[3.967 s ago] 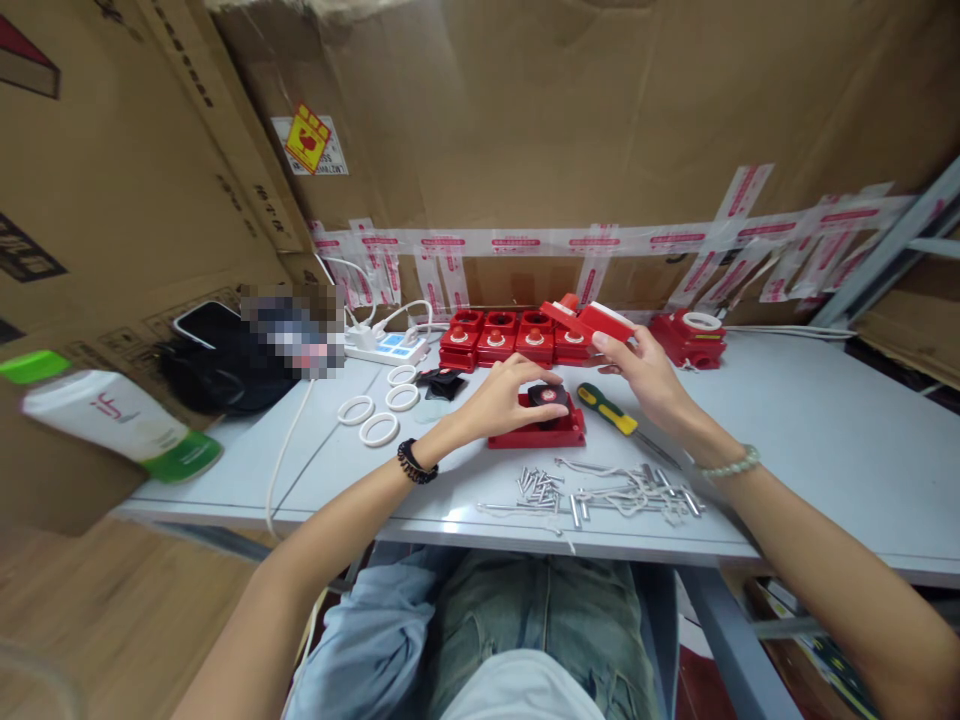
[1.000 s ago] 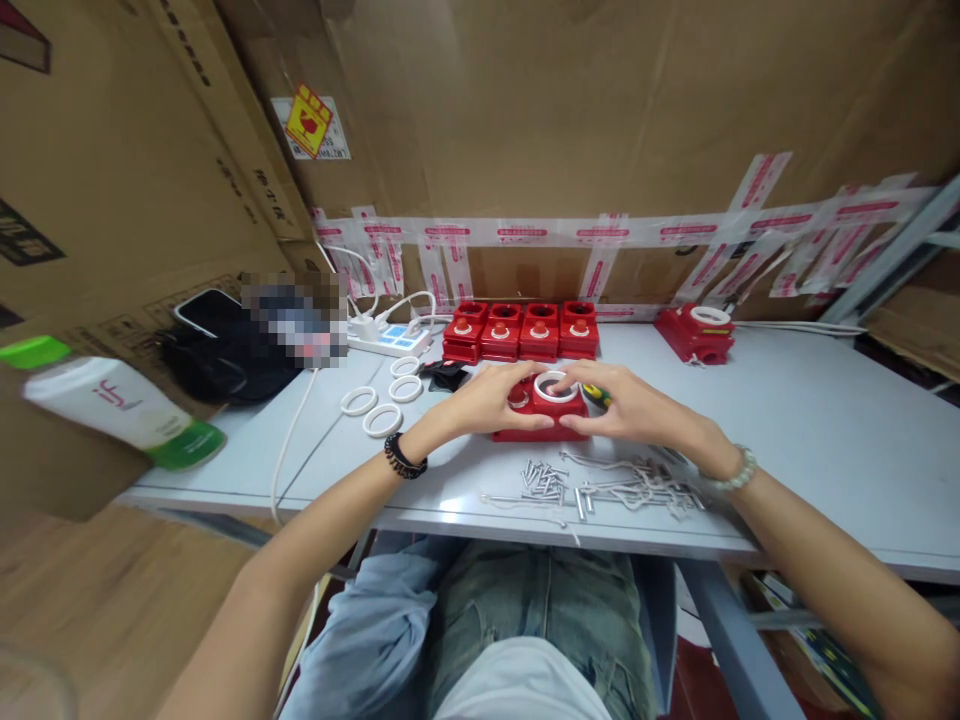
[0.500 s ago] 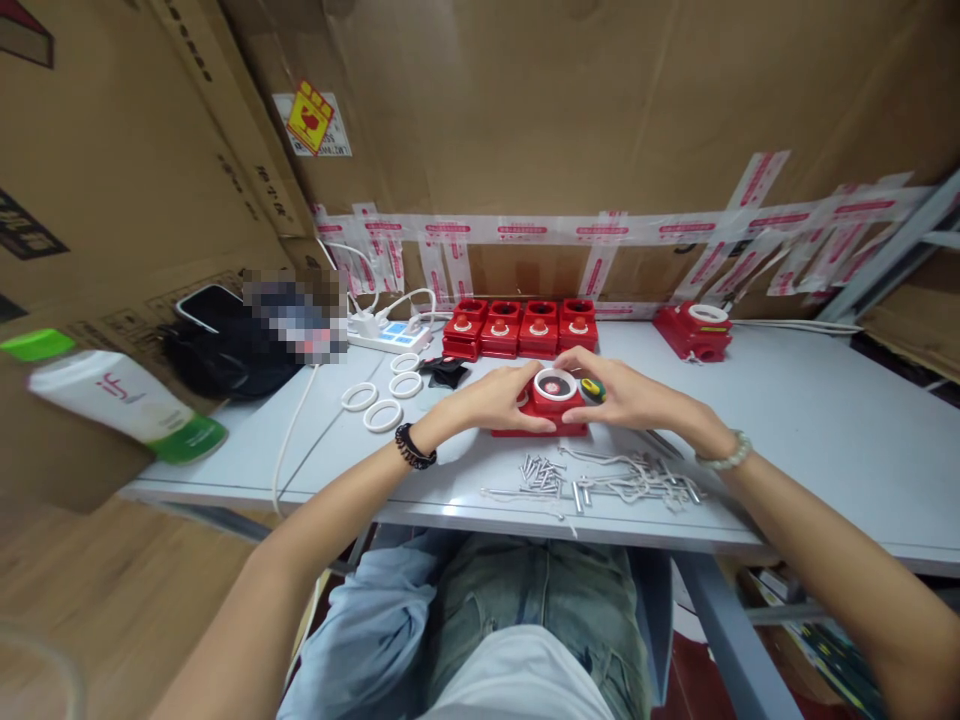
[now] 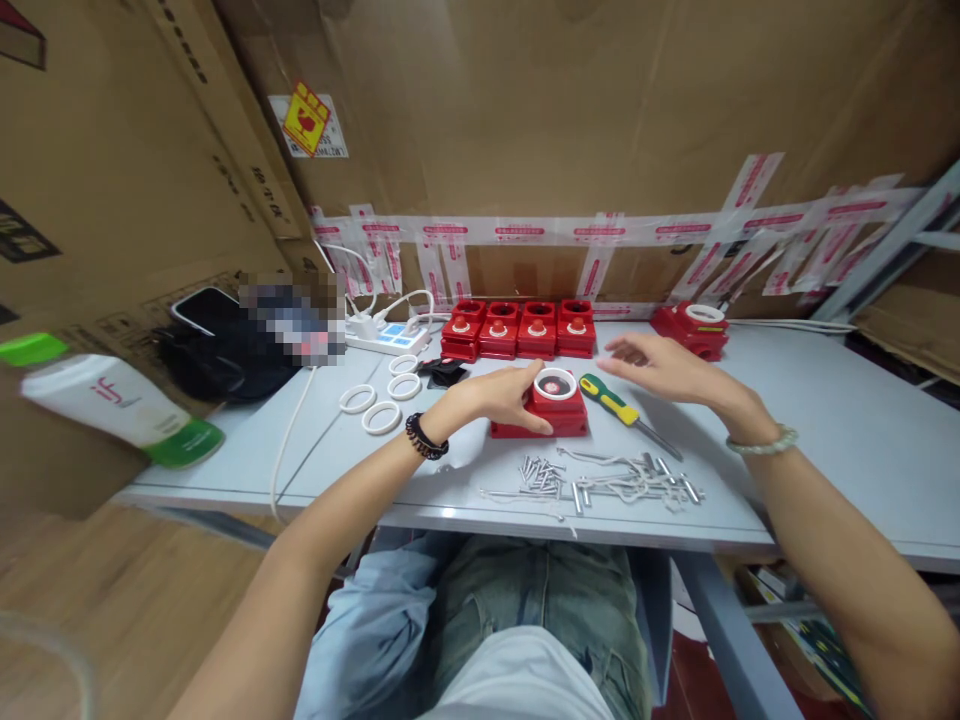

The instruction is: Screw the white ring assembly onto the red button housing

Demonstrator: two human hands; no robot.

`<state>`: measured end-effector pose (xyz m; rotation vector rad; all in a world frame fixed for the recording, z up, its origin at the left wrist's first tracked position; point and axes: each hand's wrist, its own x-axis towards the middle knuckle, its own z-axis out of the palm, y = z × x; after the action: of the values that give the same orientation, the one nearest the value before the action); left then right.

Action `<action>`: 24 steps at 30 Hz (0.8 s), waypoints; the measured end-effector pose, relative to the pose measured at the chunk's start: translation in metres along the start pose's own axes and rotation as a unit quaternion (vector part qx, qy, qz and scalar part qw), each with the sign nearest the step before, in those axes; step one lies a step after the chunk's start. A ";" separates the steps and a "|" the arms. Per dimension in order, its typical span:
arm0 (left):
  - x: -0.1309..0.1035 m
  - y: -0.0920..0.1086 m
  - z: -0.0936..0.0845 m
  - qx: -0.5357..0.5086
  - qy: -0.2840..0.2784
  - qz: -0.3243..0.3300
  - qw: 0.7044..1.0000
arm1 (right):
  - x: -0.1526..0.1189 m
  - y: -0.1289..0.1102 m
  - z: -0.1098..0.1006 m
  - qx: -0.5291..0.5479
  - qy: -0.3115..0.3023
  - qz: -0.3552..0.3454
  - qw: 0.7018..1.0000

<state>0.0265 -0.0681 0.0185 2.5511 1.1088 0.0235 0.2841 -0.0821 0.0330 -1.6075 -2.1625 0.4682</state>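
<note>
A red plastic housing (image 4: 568, 418) with a white ring (image 4: 555, 384) around its round top opening sits on the table in front of me. My left hand (image 4: 512, 393) grips its left side, thumb near and fingers behind. To the right, my right hand (image 4: 651, 366) is raised over the table, fingers apart and holding nothing. Between that hand and the housing lies a screwdriver (image 4: 611, 400) with a green and yellow handle, its shaft pointing toward the near right. Closer to me are a pile of screws (image 4: 541, 475) and several metal pins with white cords (image 4: 637, 482).
Several red housings (image 4: 517, 332) stand in a row at the back, another red housing (image 4: 691, 330) at back right. Loose white rings (image 4: 382, 418), a power strip (image 4: 386, 336) and a white cable are left. A bottle (image 4: 120, 405) leans at the far left edge.
My right hand has let go of the red housing and moved away to the right, uncovering the screwdriver. My left hand stays on the housing.
</note>
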 end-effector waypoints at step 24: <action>-0.001 0.005 -0.004 0.041 -0.029 -0.054 0.997 | -0.017 -0.028 -0.013 0.310 0.230 -0.067 0.920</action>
<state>0.0287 -0.0708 0.0240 2.5407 1.2486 -0.1250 0.2723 -0.1058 0.0558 -1.0726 -1.5430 0.5878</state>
